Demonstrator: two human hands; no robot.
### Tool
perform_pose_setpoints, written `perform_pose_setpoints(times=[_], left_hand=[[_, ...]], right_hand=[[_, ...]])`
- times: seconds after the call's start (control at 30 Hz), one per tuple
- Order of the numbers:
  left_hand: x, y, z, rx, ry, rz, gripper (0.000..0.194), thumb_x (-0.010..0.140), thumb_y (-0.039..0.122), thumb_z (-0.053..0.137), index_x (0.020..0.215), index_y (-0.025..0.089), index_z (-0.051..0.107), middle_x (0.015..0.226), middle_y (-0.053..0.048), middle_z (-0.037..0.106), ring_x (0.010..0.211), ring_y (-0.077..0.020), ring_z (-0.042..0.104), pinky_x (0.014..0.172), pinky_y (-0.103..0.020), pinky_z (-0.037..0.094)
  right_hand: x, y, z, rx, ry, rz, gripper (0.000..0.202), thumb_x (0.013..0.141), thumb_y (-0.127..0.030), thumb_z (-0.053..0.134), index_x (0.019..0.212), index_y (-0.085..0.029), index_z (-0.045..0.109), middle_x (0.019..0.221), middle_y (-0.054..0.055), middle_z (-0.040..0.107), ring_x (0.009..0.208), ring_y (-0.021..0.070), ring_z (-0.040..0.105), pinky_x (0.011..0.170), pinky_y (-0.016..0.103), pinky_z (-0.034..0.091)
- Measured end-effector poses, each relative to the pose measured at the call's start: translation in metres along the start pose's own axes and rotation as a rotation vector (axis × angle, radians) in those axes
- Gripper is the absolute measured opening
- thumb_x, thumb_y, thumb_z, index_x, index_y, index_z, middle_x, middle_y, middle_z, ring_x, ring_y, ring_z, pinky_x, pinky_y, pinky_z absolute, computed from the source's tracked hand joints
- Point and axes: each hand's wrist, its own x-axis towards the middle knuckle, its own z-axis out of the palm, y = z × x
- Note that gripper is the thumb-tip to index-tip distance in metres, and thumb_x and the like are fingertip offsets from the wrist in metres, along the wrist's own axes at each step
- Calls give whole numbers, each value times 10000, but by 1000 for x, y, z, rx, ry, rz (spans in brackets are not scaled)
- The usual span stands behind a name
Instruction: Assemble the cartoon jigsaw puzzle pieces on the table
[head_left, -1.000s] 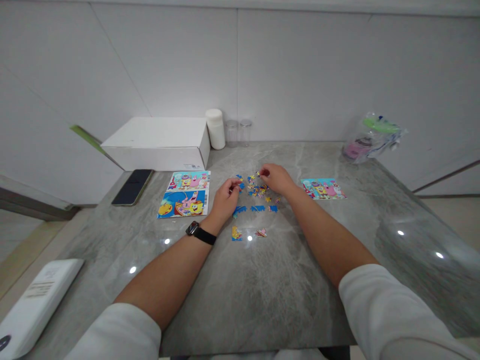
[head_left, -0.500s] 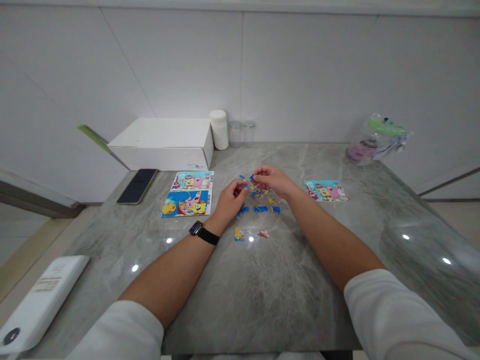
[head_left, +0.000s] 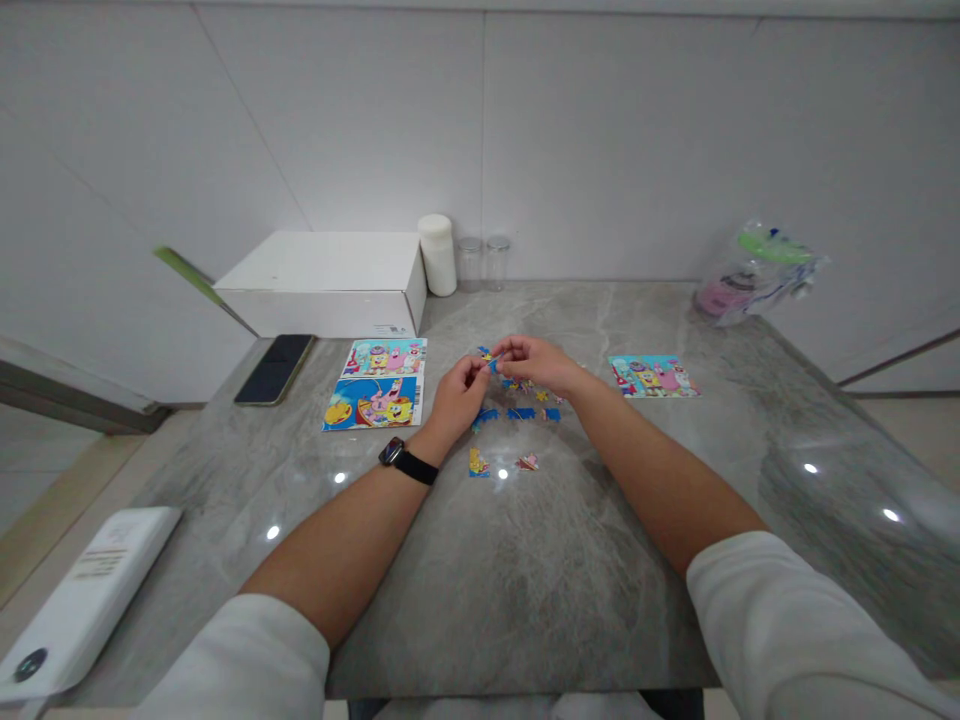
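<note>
My left hand [head_left: 460, 393] and my right hand [head_left: 534, 362] meet above the table, fingertips pinched close together. Between them shows a small blue jigsaw piece [head_left: 492, 366]; whether two pieces are joined there I cannot tell. Under and behind my right hand lies a pile of loose jigsaw pieces [head_left: 525, 385], partly hidden. Nearer to me sit joined blue pieces [head_left: 520, 414] in a row. Closer still are a yellow and blue section [head_left: 478, 463] and a pink section [head_left: 528, 462], lying apart.
Picture sheets [head_left: 375, 400] lie left of my hands, a picture card [head_left: 654, 377] to the right. A phone [head_left: 275, 370], white box [head_left: 322, 285], white bottle [head_left: 438, 256] and glass jars [head_left: 484, 265] stand behind. A plastic bag [head_left: 757, 275] sits back right, a white device [head_left: 90, 590] front left.
My right hand has moved left, bringing its blue jigsaw piece up to the one in my left hand. The fingertips now meet. The sections on the table stay where they were.
</note>
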Motion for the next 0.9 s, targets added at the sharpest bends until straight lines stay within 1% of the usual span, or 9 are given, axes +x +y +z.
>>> perform_pose_setpoints(times=[0.1, 0.2, 0.33, 0.43, 0.53, 0.63, 0.73, 0.8, 0.9], left_hand=[[1, 1, -1, -35, 9, -12, 160, 979, 334, 587, 887, 209, 628, 755, 17, 599, 722, -150, 550, 672, -256, 455], [1, 4, -2, -105, -10, 0, 144, 963, 297, 589, 854, 205, 606, 724, 26, 559, 685, -140, 522, 648, -252, 436], [-1, 7, -3, -179, -88, 29, 158, 948, 297, 587, 824, 200, 586, 690, 33, 512, 653, -132, 487, 624, -251, 413], [-2, 7, -2, -182, -136, 38, 169, 929, 331, 594, 820, 203, 576, 697, 34, 499, 661, -133, 478, 630, -250, 405], [-3, 7, 0, -163, -206, 58, 163, 911, 330, 591, 812, 202, 567, 703, 37, 499, 662, -129, 468, 632, -250, 392], [-5, 9, 1, -92, -275, 80, 170, 914, 322, 566, 798, 198, 572, 707, 33, 520, 680, -133, 476, 648, -255, 388], [-7, 14, 0, -3, -321, 87, 198, 927, 333, 552, 788, 194, 574, 716, 27, 549, 712, -143, 501, 684, -261, 401], [-8, 16, -2, 57, -320, 88, 227, 951, 352, 536, 799, 191, 588, 719, 24, 562, 728, -150, 517, 697, -267, 403], [-7, 17, -5, 124, -231, 71, 290, 1003, 383, 484, 827, 192, 612, 713, 21, 564, 732, -159, 537, 696, -278, 397]], right_hand=[[-3, -4, 3, -166, 29, -140, 236, 730, -272, 790, 946, -204, 721, 805, -19, 714, 737, 133, 636, 724, 261, 503], [-11, -13, 3, -356, 53, -242, 166, 779, -296, 751, 919, -207, 755, 824, -1, 731, 760, 148, 640, 725, 271, 493], [-26, -23, -1, -468, 23, -270, 169, 834, -313, 720, 957, -211, 774, 858, 17, 756, 768, 162, 659, 730, 282, 500], [-39, -23, -1, -592, 58, -301, 156, 846, -275, 707, 977, -227, 776, 944, 37, 766, 838, 182, 680, 763, 294, 518], [-54, -13, 3, -715, 143, -388, 177, 881, -252, 691, 1039, -250, 770, 1111, 69, 766, 1047, 232, 685, 934, 367, 530], [-66, 3, 8, -788, 185, -459, 149, 933, -257, 667, 1049, -268, 761, 1141, 68, 774, 1146, 254, 674, 1083, 440, 473], [-71, 21, 8, -783, 229, -544, 124, 965, -284, 660, 1040, -271, 758, 1088, 64, 788, 1081, 254, 697, 1042, 444, 500], [-71, 31, 7, -767, 255, -611, 118, 970, -291, 670, 1045, -270, 758, 1064, 64, 794, 1040, 257, 705, 993, 444, 522], [-69, 39, 3, -778, 259, -645, 113, 960, -285, 698, 1056, -273, 758, 1050, 60, 798, 1013, 261, 708, 957, 444, 534]])
